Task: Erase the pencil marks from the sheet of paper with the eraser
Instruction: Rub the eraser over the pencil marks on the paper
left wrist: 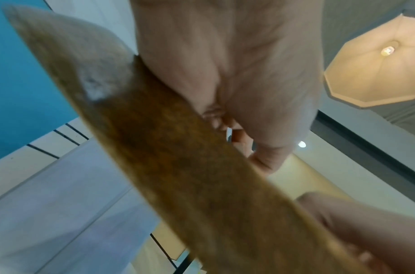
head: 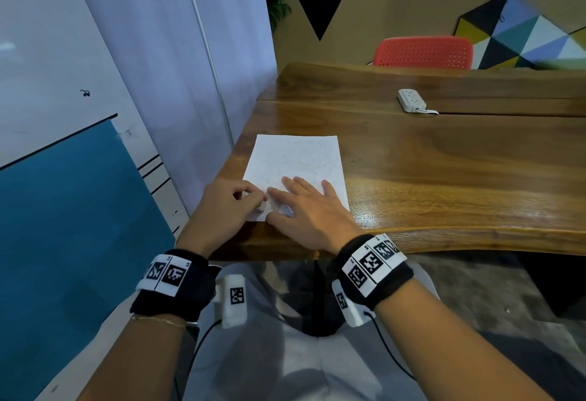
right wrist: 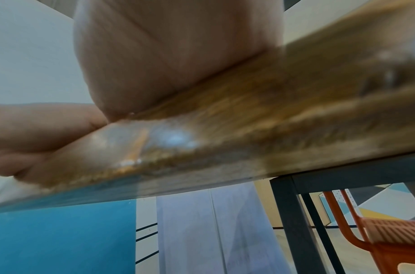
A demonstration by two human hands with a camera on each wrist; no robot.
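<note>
- Far left there's a big teal-blue panel (head: 69, 226) against a white wall, with pale lilac curtain-like sheeting (head: 196, 51) hanging next to it.
- The left hand (head: 222, 207) sits at the near left corner of the glossy brown wooden desk (head: 444, 178), fingers (head: 250, 196) curled in tight and pinching a small whitish eraser (head: 261, 208). Only a bit of it pokes out under the fingertips, pressed down on the paper near its bottom left corner.
- The left wrist cam is mostly blurry desk edge and palm, so no extra help on the grip there.
- The white rectangular sheet of paper (head: 298, 159) lies flat on the desk's near left part, long side running away from the person. It's got faint grey pencil marks (head: 304, 156) scribbled over the middle and top, too light to make out shapes.
- The right hand (head: 307, 210) is flat on the lower half of the sheet, fingers straight and spread apart, palm down, pinning the paper. Its index finger is just beside the left hand's fingertips.
- Both wrists wear black bands with black-and-white square marker tags (head: 371, 262).
- Further back on the right, a white power strip (head: 412, 100) lies on the desk, well apart from the paper.
- Behind the desk there's a coral-red perforated plastic chair (head: 423, 51).
</note>
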